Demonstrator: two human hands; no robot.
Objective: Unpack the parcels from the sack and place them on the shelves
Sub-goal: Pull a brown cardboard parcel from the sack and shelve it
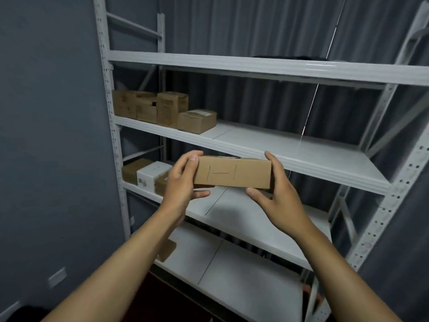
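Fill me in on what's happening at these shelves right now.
A person stands facing a white metal shelving unit, holding a long cardboard box by its ends, the left hand on one end and the right hand on the other. The box is in the air in front of the shelves, not yet set down. Four brown boxes already sit at the left of one shelf, and brown and white parcels sit on the shelf below.

Left hand (183,182) and right hand (278,196) raised (forearms extended), fingers curled.
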